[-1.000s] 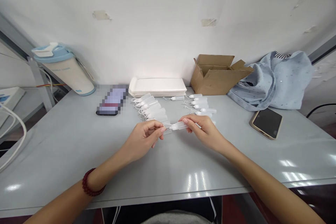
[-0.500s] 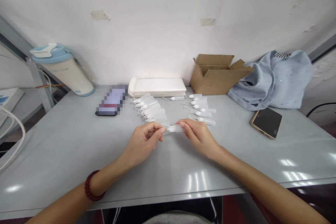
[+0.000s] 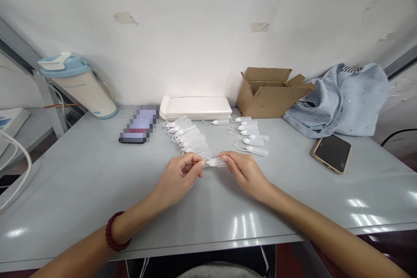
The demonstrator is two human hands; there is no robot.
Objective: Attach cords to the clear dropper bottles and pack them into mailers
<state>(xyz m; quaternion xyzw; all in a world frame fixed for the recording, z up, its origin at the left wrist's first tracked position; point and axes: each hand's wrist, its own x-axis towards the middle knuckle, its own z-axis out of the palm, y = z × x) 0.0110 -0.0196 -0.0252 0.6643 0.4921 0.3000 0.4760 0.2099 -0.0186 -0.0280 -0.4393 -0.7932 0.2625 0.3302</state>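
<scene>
Between my hands is a small clear plastic dropper bottle [image 3: 221, 162], lying sideways with its white cap pointing left. My right hand [image 3: 246, 171] is closed round the bottle's body, thumb and fingers pinching its far end. My left hand [image 3: 182, 178] pinches at the tip end beside the cap; the exact part between its fingertips is hidden. Just beyond the left fingers lies a row of similar bottles [image 3: 192, 138] with looped cords at their tips. Another group of such bottles [image 3: 254, 142] is on the table past my right hand.
A stack of white padded envelopes [image 3: 198, 103] rests against the wall, beside an open cardboard box [image 3: 267, 100]. A tumbler [image 3: 83, 89] and a phone [image 3: 138, 126] are on the left. At right are a blue cloth bag [image 3: 355, 100] and another phone [image 3: 332, 153].
My right hand has shifted slightly left and down with the bottle, bringing it a little nearer the left fingers. Both hands keep their grip.
</scene>
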